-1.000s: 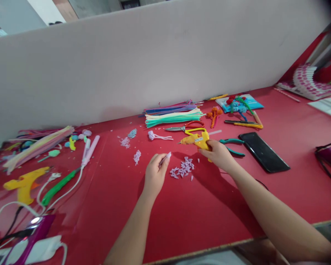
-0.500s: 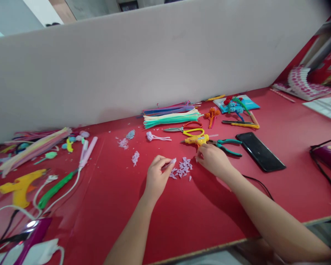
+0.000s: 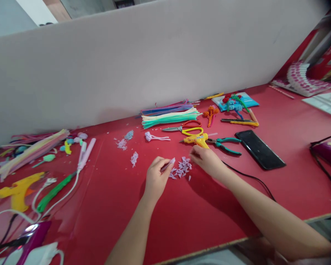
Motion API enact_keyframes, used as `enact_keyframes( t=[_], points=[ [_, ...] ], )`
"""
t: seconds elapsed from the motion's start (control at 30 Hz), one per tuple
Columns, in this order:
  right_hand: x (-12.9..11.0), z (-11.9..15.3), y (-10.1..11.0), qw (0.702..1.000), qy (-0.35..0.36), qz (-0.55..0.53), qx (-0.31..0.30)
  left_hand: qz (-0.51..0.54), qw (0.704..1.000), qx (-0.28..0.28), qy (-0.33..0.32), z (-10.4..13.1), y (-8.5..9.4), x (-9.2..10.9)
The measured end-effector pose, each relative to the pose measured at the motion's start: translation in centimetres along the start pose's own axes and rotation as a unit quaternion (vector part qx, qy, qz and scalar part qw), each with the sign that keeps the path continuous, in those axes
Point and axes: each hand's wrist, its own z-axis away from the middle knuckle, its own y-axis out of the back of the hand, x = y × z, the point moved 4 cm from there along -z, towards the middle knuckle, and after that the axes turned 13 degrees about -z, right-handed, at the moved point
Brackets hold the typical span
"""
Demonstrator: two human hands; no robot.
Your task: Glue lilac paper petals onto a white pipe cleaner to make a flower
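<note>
Two hands work over the red tabletop (image 3: pixel 198 217): the left hand (image 3: pixel 156 177) pinches a small lilac fuzzy piece (image 3: pixel 171 161), the right hand (image 3: pixel 206 160) (fingers loosely curled, holding nothing) touches the scattered lilac clippings (image 3: pixel 182 169); beyond lies a yellow glue gun (image 3: pixel 196 140).

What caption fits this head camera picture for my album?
Left hand pinches a small lilac piece while right hand reaches the lilac bits by a yellow glue gun.

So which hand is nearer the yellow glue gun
Right. The right hand sits just below the yellow glue gun, not holding it; the left hand is farther off, pinching a small lilac piece.
</note>
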Motion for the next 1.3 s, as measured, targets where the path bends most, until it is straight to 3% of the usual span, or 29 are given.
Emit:
enact_keyframes(
  t=[0.1,0.2,0.3,0.47,1.03,1.3],
  points=[
    [-0.6,0.2,-0.5,0.976,0.01,-0.212,-0.047,0.001,1.0,-0.01,0.0,0.0,-0.1,0.0],
    [-1.1,0.4,-1.0,0.892,-0.021,-0.445,-0.07,-0.005,1.0,-0.018,0.0,0.1,-0.2,0.0],
    [-1.3,0.6,-1.3,0.864,-0.06,-0.493,-0.08,-0.013,0.999,-0.03,-0.004,0.2,-0.4,0.0],
    [-1.6,0.7,-1.7,0.863,-0.072,-0.493,-0.087,-0.014,0.999,-0.043,-0.014,0.3,-0.8,0.1],
    [-1.7,0.8,-2.2,0.905,-0.034,-0.423,0.018,0.041,0.997,-0.072,0.005,0.4,-1.1,0.6],
    [-1.4,0.8,-2.3,0.922,-0.02,-0.386,0.02,0.037,0.997,-0.07,0.005,0.4,-1.0,0.7]
  ],
)
